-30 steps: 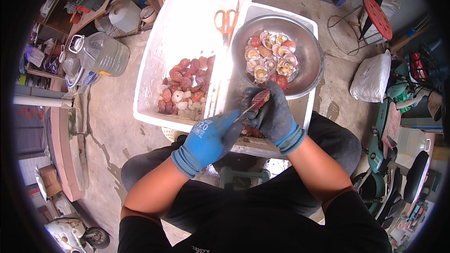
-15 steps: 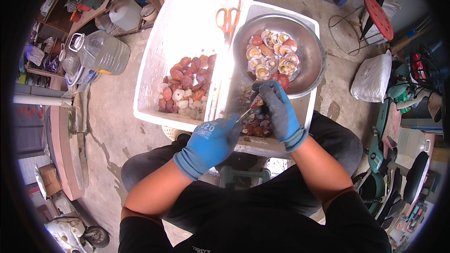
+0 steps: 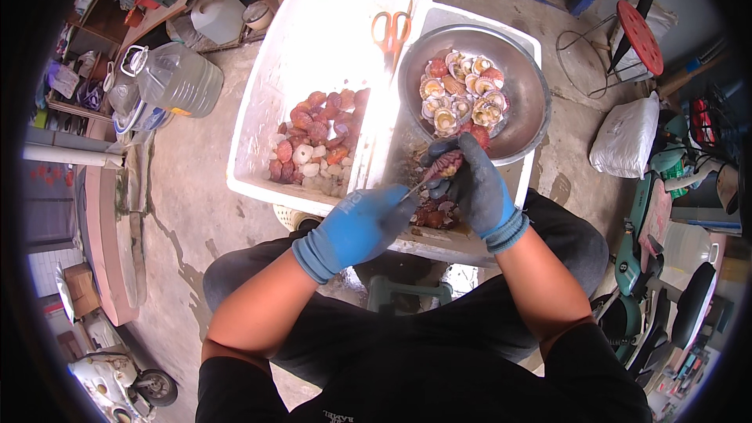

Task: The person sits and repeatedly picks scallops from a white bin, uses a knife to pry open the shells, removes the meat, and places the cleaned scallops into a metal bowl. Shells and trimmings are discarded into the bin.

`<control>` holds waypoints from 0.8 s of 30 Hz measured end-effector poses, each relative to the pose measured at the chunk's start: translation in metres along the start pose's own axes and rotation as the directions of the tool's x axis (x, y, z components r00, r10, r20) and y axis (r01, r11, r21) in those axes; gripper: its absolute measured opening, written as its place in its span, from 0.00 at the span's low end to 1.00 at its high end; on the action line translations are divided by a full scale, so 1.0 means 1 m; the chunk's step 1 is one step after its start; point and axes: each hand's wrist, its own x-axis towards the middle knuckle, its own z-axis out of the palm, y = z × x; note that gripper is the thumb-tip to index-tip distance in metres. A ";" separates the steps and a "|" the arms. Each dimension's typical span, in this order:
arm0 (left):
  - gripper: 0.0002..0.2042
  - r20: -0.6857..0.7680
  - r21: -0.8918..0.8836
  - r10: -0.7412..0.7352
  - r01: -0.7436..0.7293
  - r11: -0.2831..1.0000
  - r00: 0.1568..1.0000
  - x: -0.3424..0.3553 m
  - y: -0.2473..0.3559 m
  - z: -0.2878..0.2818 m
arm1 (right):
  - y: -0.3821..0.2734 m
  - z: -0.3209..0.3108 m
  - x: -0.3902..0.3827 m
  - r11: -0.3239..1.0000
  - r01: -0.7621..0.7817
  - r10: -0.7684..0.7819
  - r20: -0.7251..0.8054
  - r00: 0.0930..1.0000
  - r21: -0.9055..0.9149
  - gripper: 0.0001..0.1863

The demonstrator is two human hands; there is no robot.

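Both my hands wear blue gloves with grey palms. My left hand (image 3: pixel 362 222) is closed around a thin metal tool (image 3: pixel 417 189), whose kind I cannot make out; its tip meets a scallop. That reddish-purple scallop (image 3: pixel 445 164) is gripped in the fingers of my right hand (image 3: pixel 479 182). Just beyond my right hand is a steel bowl (image 3: pixel 526 102) with several opened scallops (image 3: pixel 470 86) in it, pale flesh showing. Beneath my hands, reddish shells and dark scraps (image 3: pixel 435 215) lie on a white foam lid or tray (image 3: pixel 523 182), partly hidden by the gloves.
Left of the bowl stands a white foam box (image 3: pixel 249 149) with reddish scallops (image 3: pixel 317 125) and ice lumps inside. Orange-handled scissors (image 3: pixel 390 31) rest on its right rim. A large water jug (image 3: pixel 184 82) is at left, a red stool (image 3: pixel 640 37) and white sack (image 3: pixel 624 137) at right.
My right hand has turned so more of the scallop shows between its fingers. My left hand stays close with the tool against it. The whole view has shifted slightly.
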 end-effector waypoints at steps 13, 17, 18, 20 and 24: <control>0.08 -0.206 0.461 0.306 -0.184 0.868 0.929 0.005 0.010 0.024 | 0.008 0.013 -0.013 0.997 -0.017 0.018 0.014 1.000 -0.079 0.26; 0.08 -0.172 0.504 0.318 -0.194 0.842 0.933 0.008 -0.001 0.024 | 0.014 0.020 -0.018 0.913 0.149 -0.143 0.046 0.989 -0.379 0.27; 0.09 -0.149 0.526 0.291 -0.174 0.833 0.945 0.010 -0.005 0.024 | 0.016 0.021 -0.018 0.887 0.217 -0.193 0.101 0.976 -0.407 0.27; 0.15 -0.093 0.572 0.198 -0.110 0.813 0.976 0.011 -0.008 0.023 | 0.018 0.020 -0.014 0.869 0.241 -0.215 0.109 0.971 -0.432 0.26; 0.15 -0.211 0.476 0.376 -0.241 0.846 0.902 0.007 0.005 0.017 | 0.014 0.014 -0.006 0.993 0.095 -0.098 -0.032 0.995 -0.065 0.26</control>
